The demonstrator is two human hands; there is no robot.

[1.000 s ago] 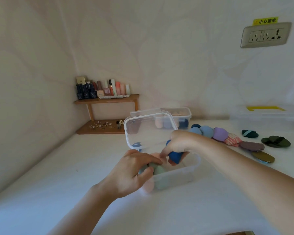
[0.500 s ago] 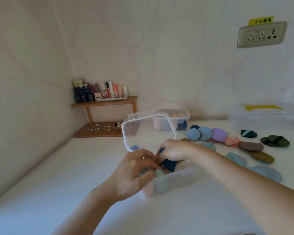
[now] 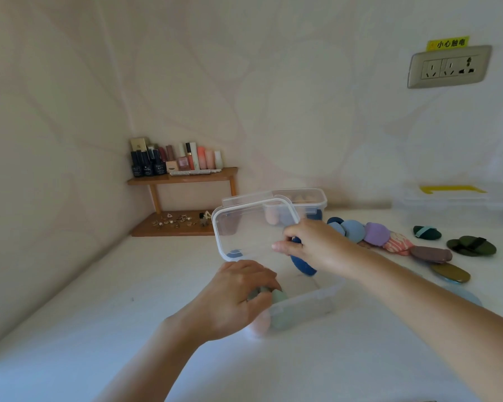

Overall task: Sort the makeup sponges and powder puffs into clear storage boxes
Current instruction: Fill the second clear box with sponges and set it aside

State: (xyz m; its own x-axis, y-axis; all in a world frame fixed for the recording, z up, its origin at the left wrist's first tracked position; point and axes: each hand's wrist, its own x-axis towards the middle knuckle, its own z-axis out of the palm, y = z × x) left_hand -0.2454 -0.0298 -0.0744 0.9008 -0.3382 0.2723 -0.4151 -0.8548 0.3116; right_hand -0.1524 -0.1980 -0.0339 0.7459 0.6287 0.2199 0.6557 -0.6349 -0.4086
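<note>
The clear box [image 3: 305, 307] sat on the white table [image 3: 128, 300], its lid [image 3: 244, 227] standing open and upright at the box's twelve o'clock edge. The left hand [image 3: 238, 297] reached into the box's nine o'clock end, fingers curled down round a green sponge [image 3: 278, 297] that sat inside against the near wall. A pink sponge [image 3: 259, 326] showed through the wall just beside it, at seven o'clock. The right hand [image 3: 311, 245] hung above the box, in front of the lid, thumb and fingers pinching the top of a dark blue sponge [image 3: 302, 264] that hung over the open box. A second clear box [image 3: 308, 200], with sponges inside, stood behind the lid. From the box's one to three o'clock, powder puffs [image 3: 376, 233] lay in an overlapping row on the table. A wooden shelf [image 3: 183, 175] of bottles stood in the corner at eleven o'clock.
</note>
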